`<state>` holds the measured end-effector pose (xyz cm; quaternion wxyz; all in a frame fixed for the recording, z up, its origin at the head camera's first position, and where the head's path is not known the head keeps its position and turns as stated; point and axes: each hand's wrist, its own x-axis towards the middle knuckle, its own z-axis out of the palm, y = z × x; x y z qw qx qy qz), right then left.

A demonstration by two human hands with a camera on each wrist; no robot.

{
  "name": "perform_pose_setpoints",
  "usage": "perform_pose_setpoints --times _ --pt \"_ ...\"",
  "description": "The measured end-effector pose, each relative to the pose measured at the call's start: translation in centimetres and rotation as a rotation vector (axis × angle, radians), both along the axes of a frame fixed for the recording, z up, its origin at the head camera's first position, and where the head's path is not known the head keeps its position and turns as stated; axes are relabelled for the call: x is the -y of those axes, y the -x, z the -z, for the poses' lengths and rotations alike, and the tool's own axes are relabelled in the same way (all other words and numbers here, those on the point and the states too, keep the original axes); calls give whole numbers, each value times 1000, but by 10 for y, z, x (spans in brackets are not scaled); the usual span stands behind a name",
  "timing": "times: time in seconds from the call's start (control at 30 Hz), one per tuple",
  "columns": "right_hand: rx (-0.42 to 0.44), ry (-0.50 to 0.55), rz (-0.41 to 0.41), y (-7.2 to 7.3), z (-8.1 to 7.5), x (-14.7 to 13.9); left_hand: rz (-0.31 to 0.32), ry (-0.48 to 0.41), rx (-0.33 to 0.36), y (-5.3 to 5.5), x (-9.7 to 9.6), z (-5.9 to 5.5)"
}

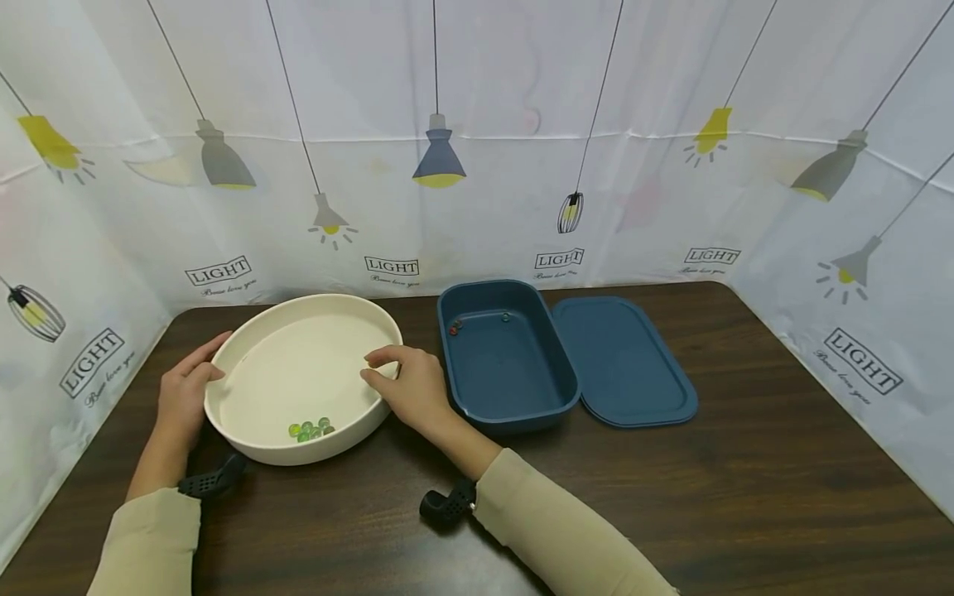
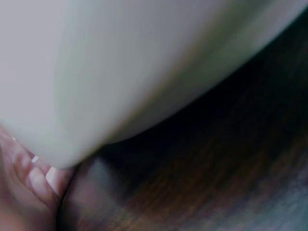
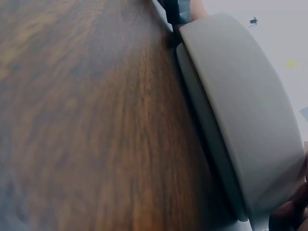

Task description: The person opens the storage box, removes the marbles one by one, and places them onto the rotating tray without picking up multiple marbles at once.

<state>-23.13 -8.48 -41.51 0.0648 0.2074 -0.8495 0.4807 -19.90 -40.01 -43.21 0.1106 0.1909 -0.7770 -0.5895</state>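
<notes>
A round cream tray (image 1: 298,348) with a raised wall stands at the left of the table, several green marbles (image 1: 311,430) gathered along its near inner side. My left hand (image 1: 182,393) grips its left rim, thumb over the edge and fingers round the outside. At the right rim, my right hand (image 1: 417,389) holds the wall, its thumb and index finger curled over the edge with their tips apart. Other fingers show by the outer wall in the right wrist view. Close up, the tray's wall (image 2: 120,57) fills much of the left wrist view.
Right of the tray is a deep blue rectangular container (image 1: 510,356) with a few small red and green marbles (image 1: 456,325) at its far end. A matching blue lid (image 1: 633,364) lies against its right side. A lamp-printed curtain (image 1: 477,223) hangs behind the dark wooden table (image 1: 745,463).
</notes>
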Motion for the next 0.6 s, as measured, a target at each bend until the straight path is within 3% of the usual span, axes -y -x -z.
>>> perform_pose_setpoints --times 0.27,0.47,0.6 --pt "17 13 -25 -3 -7 0 -5 9 10 -2 0 1" --pt "45 189 -127 -7 -59 -20 6 -8 -8 -1 -1 5" --pt "132 253 -151 11 -92 -40 7 17 -4 0 2 1"
